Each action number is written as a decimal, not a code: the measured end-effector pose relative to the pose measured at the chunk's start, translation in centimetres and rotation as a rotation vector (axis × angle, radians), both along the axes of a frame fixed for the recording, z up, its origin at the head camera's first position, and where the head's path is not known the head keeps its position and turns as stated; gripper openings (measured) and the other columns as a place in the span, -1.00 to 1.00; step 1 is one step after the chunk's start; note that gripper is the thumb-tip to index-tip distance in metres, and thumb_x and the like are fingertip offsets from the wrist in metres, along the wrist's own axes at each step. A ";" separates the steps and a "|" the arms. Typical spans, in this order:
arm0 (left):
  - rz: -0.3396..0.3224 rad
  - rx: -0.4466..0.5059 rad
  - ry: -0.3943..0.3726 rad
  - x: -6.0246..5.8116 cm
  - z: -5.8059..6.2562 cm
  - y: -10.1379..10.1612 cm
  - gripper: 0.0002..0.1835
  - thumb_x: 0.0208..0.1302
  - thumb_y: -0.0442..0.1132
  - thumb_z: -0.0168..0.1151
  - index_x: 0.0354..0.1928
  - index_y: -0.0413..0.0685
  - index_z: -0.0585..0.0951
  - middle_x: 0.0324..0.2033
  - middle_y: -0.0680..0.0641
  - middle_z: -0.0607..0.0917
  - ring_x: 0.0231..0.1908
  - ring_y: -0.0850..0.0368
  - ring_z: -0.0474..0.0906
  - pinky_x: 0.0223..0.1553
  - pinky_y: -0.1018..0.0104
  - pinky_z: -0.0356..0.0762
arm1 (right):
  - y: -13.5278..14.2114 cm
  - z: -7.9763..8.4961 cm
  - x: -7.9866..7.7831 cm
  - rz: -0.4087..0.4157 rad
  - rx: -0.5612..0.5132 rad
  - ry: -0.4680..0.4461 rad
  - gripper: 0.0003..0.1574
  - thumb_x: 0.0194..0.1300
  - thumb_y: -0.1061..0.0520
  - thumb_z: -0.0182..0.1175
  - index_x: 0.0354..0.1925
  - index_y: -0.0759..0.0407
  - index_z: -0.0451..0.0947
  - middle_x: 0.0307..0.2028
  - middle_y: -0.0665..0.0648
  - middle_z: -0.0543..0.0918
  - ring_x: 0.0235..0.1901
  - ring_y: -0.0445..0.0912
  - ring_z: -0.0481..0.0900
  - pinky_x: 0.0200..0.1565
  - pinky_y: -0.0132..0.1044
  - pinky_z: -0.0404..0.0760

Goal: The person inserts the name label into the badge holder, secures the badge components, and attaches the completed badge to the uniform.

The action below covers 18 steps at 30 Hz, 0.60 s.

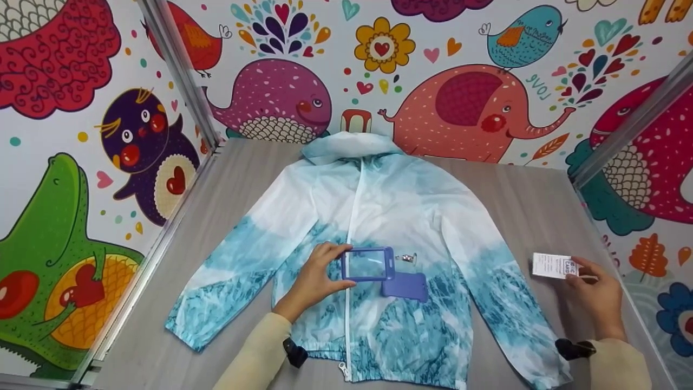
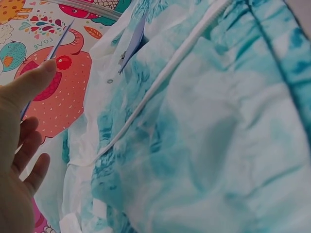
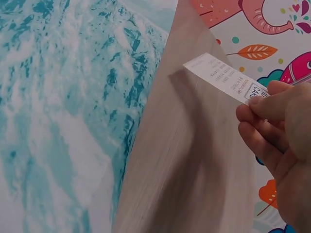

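Observation:
In the head view my left hand (image 1: 315, 276) holds a purple card-holder frame (image 1: 367, 264) with a clear window by its left edge, thumb below and fingers above. A flat purple back piece (image 1: 407, 287) lies on the jacket just right of it, beside a small metal clip (image 1: 407, 258). My right hand (image 1: 600, 292) pinches a white printed card (image 1: 552, 265) at one end, over the table to the right of the jacket. The right wrist view shows that card (image 3: 221, 77) raised, casting a shadow, between thumb and fingers.
A white and teal zip jacket (image 1: 390, 216) is spread over the wooden table (image 1: 216, 200), sleeves out to both sides. Walls printed with cartoon animals (image 1: 455, 114) stand behind and at the sides, with metal rails (image 1: 178, 76) at the corners.

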<state>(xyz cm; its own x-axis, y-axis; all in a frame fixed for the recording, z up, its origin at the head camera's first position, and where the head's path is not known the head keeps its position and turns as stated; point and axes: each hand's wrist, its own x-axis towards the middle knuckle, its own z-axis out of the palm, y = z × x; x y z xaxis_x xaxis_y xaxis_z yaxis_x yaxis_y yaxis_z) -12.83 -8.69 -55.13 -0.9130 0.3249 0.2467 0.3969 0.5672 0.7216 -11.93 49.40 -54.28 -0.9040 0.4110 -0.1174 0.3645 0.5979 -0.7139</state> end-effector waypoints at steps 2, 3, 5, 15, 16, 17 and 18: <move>-0.002 -0.003 -0.003 0.0 0.0 0.0 -0.22 0.06 -0.02 0.52 0.37 0.26 0.44 0.15 0.03 0.52 0.15 0.07 0.43 0.12 0.00 0.56 | -0.1 0.1 0.0 0.028 0.007 0.004 -0.36 0.49 0.07 0.07 0.47 -0.01 0.26 0.28 0.33 0.35 0.03 0.00 0.42 -0.26 -0.74 0.48; -0.002 -0.007 -0.003 0.0 0.0 0.0 -0.22 0.07 0.00 0.51 0.37 0.28 0.43 0.15 0.03 0.52 0.16 0.08 0.43 0.13 0.01 0.56 | -0.1 0.1 0.0 0.039 0.010 0.004 -0.34 0.48 0.07 0.08 0.48 -0.02 0.25 0.28 0.34 0.35 0.04 0.02 0.43 -0.26 -0.74 0.48; -0.005 -0.007 -0.001 0.0 0.0 0.0 -0.23 0.08 0.02 0.50 0.37 0.28 0.43 0.15 0.04 0.52 0.16 0.08 0.43 0.13 0.02 0.56 | -0.2 0.2 0.0 0.059 0.023 0.005 -0.31 0.47 0.07 0.10 0.49 -0.03 0.22 0.30 0.37 0.35 0.06 0.05 0.43 -0.26 -0.75 0.46; -0.017 0.005 0.015 -0.1 -0.1 0.1 -0.22 0.05 -0.03 0.53 0.36 0.26 0.44 0.16 0.02 0.54 0.12 0.10 0.43 0.11 0.00 0.55 | -1.6 1.2 -0.2 0.112 0.069 0.062 -0.21 0.43 0.14 0.15 0.52 -0.01 0.13 0.21 0.39 0.40 0.01 0.06 0.49 -0.24 -0.77 0.46; -0.015 0.003 0.015 -0.1 -0.1 0.1 -0.22 0.05 -0.03 0.53 0.36 0.24 0.44 0.16 0.03 0.53 0.13 0.10 0.43 0.11 0.00 0.55 | -1.8 1.4 -0.2 0.116 0.068 0.062 -0.20 0.43 0.12 0.16 0.53 -0.03 0.11 0.21 0.38 0.40 0.01 0.05 0.49 -0.23 -0.77 0.47; -0.013 0.002 0.013 -0.1 -0.1 0.1 -0.22 0.05 -0.03 0.53 0.36 0.24 0.44 0.16 0.03 0.53 0.13 0.09 0.43 0.12 -0.01 0.55 | -2.0 1.6 -0.3 0.121 0.067 0.063 -0.19 0.43 0.12 0.16 0.53 -0.04 0.11 0.20 0.37 0.41 0.01 0.05 0.48 -0.23 -0.76 0.48; -0.012 -0.001 0.011 -0.1 -0.1 0.1 -0.22 0.05 -0.03 0.53 0.36 0.24 0.44 0.16 0.04 0.53 0.14 0.09 0.43 0.12 -0.01 0.55 | -2.2 1.7 -0.5 0.126 0.067 0.068 -0.19 0.43 0.11 0.17 0.53 -0.04 0.11 0.20 0.36 0.41 0.00 0.03 0.48 -0.23 -0.76 0.49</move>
